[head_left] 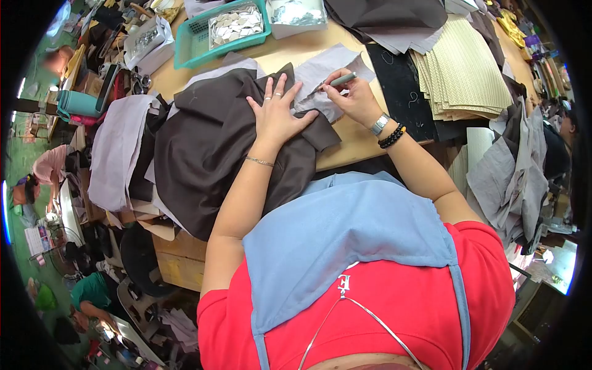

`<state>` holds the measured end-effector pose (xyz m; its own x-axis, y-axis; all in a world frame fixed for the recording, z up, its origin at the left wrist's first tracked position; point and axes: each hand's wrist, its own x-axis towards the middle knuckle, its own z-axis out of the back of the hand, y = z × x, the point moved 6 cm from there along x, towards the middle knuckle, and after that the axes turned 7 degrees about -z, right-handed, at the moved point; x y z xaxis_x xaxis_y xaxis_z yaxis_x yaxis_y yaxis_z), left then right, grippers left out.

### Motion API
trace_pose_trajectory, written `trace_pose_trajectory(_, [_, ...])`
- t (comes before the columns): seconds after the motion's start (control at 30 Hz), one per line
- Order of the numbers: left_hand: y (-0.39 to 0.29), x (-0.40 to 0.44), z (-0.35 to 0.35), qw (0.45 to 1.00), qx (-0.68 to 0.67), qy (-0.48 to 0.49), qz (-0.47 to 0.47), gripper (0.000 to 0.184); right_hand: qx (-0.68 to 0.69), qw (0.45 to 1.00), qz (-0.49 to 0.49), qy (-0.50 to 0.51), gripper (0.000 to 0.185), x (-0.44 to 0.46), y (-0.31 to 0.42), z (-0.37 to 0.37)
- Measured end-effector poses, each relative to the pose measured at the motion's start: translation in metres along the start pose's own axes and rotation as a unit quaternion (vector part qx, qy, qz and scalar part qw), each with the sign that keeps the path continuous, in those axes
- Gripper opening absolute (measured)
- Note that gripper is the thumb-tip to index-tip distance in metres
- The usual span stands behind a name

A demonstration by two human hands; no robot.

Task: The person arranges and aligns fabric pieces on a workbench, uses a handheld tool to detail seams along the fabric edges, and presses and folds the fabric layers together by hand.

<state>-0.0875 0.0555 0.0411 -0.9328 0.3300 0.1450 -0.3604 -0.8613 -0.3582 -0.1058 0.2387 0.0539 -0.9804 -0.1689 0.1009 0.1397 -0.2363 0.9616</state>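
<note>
My left hand [275, 117] lies flat with fingers spread on a dark brown piece of fabric [203, 145], which is bunched and hangs over the table's near edge. In my right hand [354, 103] is a slim grey pen [344, 79], its thin dark tip angled left and down toward the cloth. Beneath that tip spreads a crumpled light grey piece of fabric [339, 58], partly covered by the brown one. Whether the tip touches the cloth I cannot tell.
A teal plastic basket [185, 52] with small pale pieces stands at the back left, beside a white tray [299, 28]. On the right are a black strip [401, 92] and stacked cream textured sheets [459, 71]. Grey cloth [117, 154] drapes at the left. Other people work farther left.
</note>
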Motion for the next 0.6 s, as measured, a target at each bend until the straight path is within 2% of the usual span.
trace_pose_trajectory(0.33, [-0.0001,0.0005,0.0005,1.000,-0.001,-0.006,-0.003,0.078,-0.021,1.000,0.002,0.012,0.013,-0.0004,-0.0010,-0.0003])
trace_pose_trajectory(0.43, [-0.0002,0.0004,0.0009,1.000,0.001,-0.006,-0.003,0.078,0.009,1.000,0.019,0.002,0.014,-0.0012,0.0020,0.0010])
trace_pose_trajectory(0.6, [0.0004,0.0005,0.0001,1.000,0.000,-0.008,-0.005,0.079,0.014,1.000,-0.005,0.017,0.014,-0.0017,-0.0008,0.0005])
